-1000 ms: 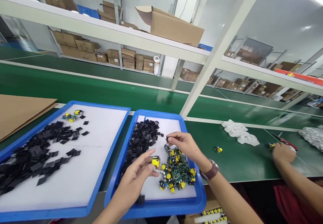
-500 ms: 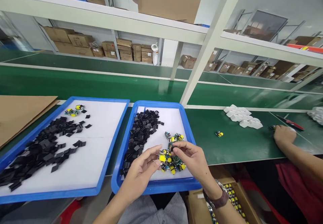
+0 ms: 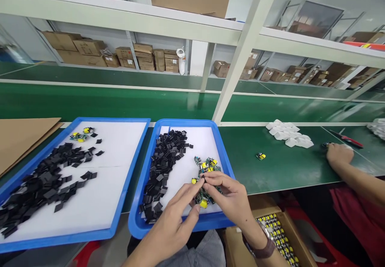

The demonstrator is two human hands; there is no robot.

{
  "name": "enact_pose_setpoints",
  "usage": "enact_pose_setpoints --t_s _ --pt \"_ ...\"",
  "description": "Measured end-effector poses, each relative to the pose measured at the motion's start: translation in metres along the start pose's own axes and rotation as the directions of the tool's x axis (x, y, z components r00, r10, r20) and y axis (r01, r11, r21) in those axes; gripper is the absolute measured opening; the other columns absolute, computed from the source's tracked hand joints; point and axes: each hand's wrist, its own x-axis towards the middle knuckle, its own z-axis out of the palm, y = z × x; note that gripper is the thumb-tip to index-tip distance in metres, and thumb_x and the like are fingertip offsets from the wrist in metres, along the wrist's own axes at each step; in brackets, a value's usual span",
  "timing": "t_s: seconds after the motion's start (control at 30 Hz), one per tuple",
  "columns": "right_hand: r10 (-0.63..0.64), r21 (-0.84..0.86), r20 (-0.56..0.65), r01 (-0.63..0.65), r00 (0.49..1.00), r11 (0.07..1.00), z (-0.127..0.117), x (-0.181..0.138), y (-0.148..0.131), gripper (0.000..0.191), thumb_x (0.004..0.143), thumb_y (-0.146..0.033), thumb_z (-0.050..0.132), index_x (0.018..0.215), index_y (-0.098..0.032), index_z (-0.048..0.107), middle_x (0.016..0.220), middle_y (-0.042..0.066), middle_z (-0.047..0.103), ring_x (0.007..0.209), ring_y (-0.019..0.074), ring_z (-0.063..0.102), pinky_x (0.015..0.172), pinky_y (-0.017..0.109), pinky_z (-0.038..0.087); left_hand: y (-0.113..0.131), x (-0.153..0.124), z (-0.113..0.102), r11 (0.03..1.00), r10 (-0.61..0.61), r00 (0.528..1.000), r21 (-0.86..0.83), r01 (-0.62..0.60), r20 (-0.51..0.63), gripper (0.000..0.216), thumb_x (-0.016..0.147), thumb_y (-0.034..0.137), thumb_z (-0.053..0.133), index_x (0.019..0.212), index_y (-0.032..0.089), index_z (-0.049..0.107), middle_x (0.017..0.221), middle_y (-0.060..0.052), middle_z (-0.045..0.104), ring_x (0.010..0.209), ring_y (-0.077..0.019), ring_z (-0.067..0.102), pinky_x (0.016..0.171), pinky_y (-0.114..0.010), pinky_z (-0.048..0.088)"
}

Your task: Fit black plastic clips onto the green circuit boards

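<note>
My left hand (image 3: 177, 219) and my right hand (image 3: 230, 197) meet over the near part of the right blue tray (image 3: 224, 154). Their fingertips pinch together on a small green circuit board with a yellow part (image 3: 201, 198). A heap of such boards (image 3: 206, 164) lies just beyond my fingers. A pile of black square pieces (image 3: 164, 164) fills the tray's left side. A watch sits on my right wrist.
A second blue tray (image 3: 129, 179) at the left holds more black squares and a few boards. White parts (image 3: 288, 134) and one loose board (image 3: 260, 156) lie on the green bench. Another person's hand (image 3: 338, 154) rests at the right. A carton of boards (image 3: 278, 237) stands below.
My right hand has come back from the far part of the tray to meet the left hand. Both hands now sit lower and nearer, pinched on the board. The view has tilted down.
</note>
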Motion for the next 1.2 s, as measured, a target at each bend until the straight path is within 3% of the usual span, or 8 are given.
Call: enact_pose_setpoints --t_s 0.13,0.23,0.37,0.57,0.7,0.87,1.0,1.2 --pt "0.064 0.080 -0.021 -0.062 0.998 0.995 -0.001 0.000 0.001 0.007 0.085 -0.021 0.084 0.090 -0.026 0.083 0.093 0.005 0.079 0.089 0.0210 0.075 0.082 0.034 0.063 -0.008 -0.003 0.000 0.983 -0.088 0.996 -0.163 0.088 0.011 0.053 0.105 0.030 0.056 0.156 0.040 0.049 0.152 -0.006 0.060 0.135 -0.0272 0.059 0.116 -0.041 0.050" --pt "0.145 0.105 -0.089 -0.136 0.985 0.985 -0.001 -0.003 0.005 0.022 0.083 -0.023 0.085 0.104 -0.026 0.082 0.086 0.003 0.076 0.081 0.0190 0.073 0.076 0.032 0.064 -0.016 -0.005 0.002 0.919 -0.189 0.982 -0.353 0.175 -0.005 0.049 0.103 0.038 0.059 0.153 0.038 0.055 0.146 -0.007 0.064 0.124 -0.0280 0.067 0.105 -0.041 0.059" --pt "0.168 0.131 -0.037 -0.161 0.985 0.978 -0.004 -0.006 0.004 0.013 0.087 -0.026 0.082 0.100 -0.025 0.084 0.094 0.005 0.077 0.089 0.0201 0.073 0.081 0.032 0.064 -0.019 -0.002 0.001 0.778 -0.301 0.953 -0.585 0.228 -0.028 0.042 0.100 0.039 0.066 0.140 0.030 0.068 0.126 -0.008 0.074 0.088 -0.0217 0.075 0.092 -0.039 0.062" --pt "0.150 0.105 -0.054 -0.143 0.987 0.984 -0.004 -0.016 -0.004 0.008 0.089 -0.021 0.079 0.093 -0.026 0.082 0.091 0.005 0.077 0.087 0.0190 0.073 0.079 0.029 0.062 -0.015 0.002 0.000 0.519 -0.388 0.922 -0.821 0.237 0.021 0.038 0.095 0.034 0.074 0.131 0.022 0.075 0.110 -0.010 0.078 0.088 -0.0214 0.076 0.084 -0.033 0.062" --pt "0.102 0.085 -0.070 -0.096 0.992 0.992 0.002 -0.022 -0.005 0.008 0.089 -0.021 0.079 0.093 -0.026 0.082 0.090 0.005 0.077 0.088 0.0200 0.073 0.080 0.031 0.062 -0.024 -0.002 0.004 0.660 -0.368 0.929 -0.716 0.227 -0.044 0.042 0.096 0.037 0.073 0.135 0.024 0.072 0.123 -0.011 0.076 0.096 -0.0227 0.075 0.090 -0.037 0.062" --pt "0.216 0.223 -0.029 -0.204 0.976 0.953 0.009 -0.026 -0.004 0.006 0.087 -0.027 0.081 0.093 -0.026 0.082 0.093 0.006 0.078 0.087 0.0209 0.074 0.078 0.032 0.065 -0.034 -0.007 0.013 0.962 -0.181 0.940 -0.250 0.108 -0.289 0.041 0.096 0.028 0.071 0.137 0.029 0.069 0.129 -0.007 0.073 0.116 -0.0246 0.068 0.107 -0.041 0.055" --pt "0.307 0.310 -0.030 -0.284 0.951 0.908 0.013 -0.030 -0.002 0.010 0.084 -0.030 0.085 0.092 -0.026 0.083 0.092 0.005 0.078 0.080 0.0183 0.075 0.074 0.029 0.066 -0.030 -0.009 0.017 0.992 -0.027 0.944 -0.124 -0.015 -0.328 0.037 0.095 0.021 0.069 0.132 0.029 0.072 0.127 -0.007 0.074 0.120 -0.0266 0.068 0.112 -0.045 0.053" --pt "0.353 0.336 -0.044 -0.319 0.934 0.886 0.013 -0.031 0.001 0.012 0.082 -0.032 0.087 0.090 -0.024 0.083 0.089 0.005 0.078 0.075 0.0180 0.075 0.072 0.029 0.066 -0.028 -0.009 0.019 0.911 -0.116 0.958 -0.413 -0.004 -0.264 0.036 0.095 0.021 0.072 0.130 0.027 0.072 0.130 -0.009 0.073 0.119 -0.0271 0.072 0.099 -0.039 0.064"
